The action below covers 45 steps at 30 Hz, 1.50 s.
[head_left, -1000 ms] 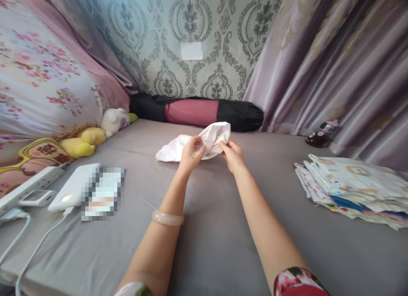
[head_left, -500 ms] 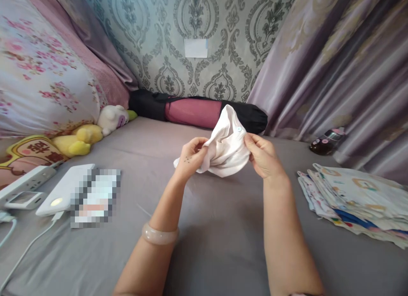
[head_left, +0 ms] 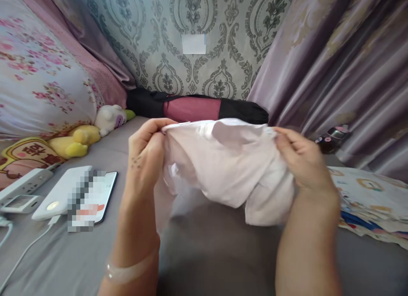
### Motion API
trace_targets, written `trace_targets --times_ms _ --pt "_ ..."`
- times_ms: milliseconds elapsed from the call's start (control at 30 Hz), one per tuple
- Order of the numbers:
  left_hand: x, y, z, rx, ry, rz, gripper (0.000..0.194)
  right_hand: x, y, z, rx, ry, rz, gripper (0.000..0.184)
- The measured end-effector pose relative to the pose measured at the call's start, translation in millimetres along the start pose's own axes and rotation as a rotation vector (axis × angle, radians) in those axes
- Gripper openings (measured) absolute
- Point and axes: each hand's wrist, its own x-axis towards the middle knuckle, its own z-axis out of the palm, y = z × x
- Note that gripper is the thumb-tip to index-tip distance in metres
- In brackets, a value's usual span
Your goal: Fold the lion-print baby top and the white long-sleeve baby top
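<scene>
two bare hands share one thing: a pale pinkish-white garment (head_left: 223,168), stretched between them in the air above the bed and slightly blurred. the left hand (head_left: 145,153) grasps one upper end of its top edge, thumb against fingers; the right hand (head_left: 302,160) pinches the other end in the same way. the cloth sags in folds from these two grips, and whether its lower part touches the bed i cannot tell. one pale translucent bangle (head_left: 132,270) circles the left forearm.

beneath is one grey bedsheet (head_left: 210,262). to the left lie one smartphone (head_left: 106,196), partly pixelated, one white power bank (head_left: 66,187) just beside it, one power strip (head_left: 27,183) and one small white charger (head_left: 22,203). two white cables (head_left: 28,253) run toward the lower left. behind these are two plush toys, one yellow (head_left: 76,140) and one white, and one cushion (head_left: 28,155) with lettering. to the right is one stack of folded printed cloths (head_left: 372,189), too overlapped to count, with one dark bottle (head_left: 333,138) behind it. beyond the garment, one black-and-maroon long bag (head_left: 193,109) lies along the patterned wall, below one white card (head_left: 194,44).
</scene>
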Motion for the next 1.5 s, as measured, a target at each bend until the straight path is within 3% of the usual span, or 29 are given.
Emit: trace_targets --times_ms 67,167,300,433,533,767,1100,1367,1500 --pt "4.3 -17.2 7.2 0.182 -0.012 0.016 0.022 7.9 19.7 10.9 -0.179 -0.109 -0.026 0.026" --pt "9.7 -51.7 18.7 0.408 -0.134 0.035 0.020 14.5 40.5 26.2 -0.325 -0.250 -0.032 0.027" --pt "10.5 -91.3 25.8 0.514 -0.264 -0.006 0.031 12.7 48.2 34.2 -0.527 -0.273 -0.050 0.028" --pt "9.9 -109.2 28.3 0.536 -0.258 -0.074 0.030 10.8 52.9 37.5 -0.545 -0.329 0.006 0.033" --pt "10.1 -109.1 31.2 0.634 -0.230 -0.067 0.026 10.8 55.5 42.7 -0.521 -0.312 0.035 0.036" --pt "5.9 -97.9 37.3 0.688 -0.192 0.195 0.014 8.7 49.1 46.3 -0.452 -0.321 0.059 0.037" --pt "2.5 -79.8 42.0 0.597 -0.289 0.049 0.028 11.7 55.3 40.2 -0.408 -0.324 0.039 0.030" --pt "2.5 -66.9 45.1 0.442 -0.240 -0.012 0.036 7.9 49.9 25.5 -0.402 -0.314 0.092 0.049" --pt "-0.5 -54.6 36.0 0.393 -0.303 -0.038 0.034 2.9 48.5 15.6 -0.383 -0.367 0.105 0.051"
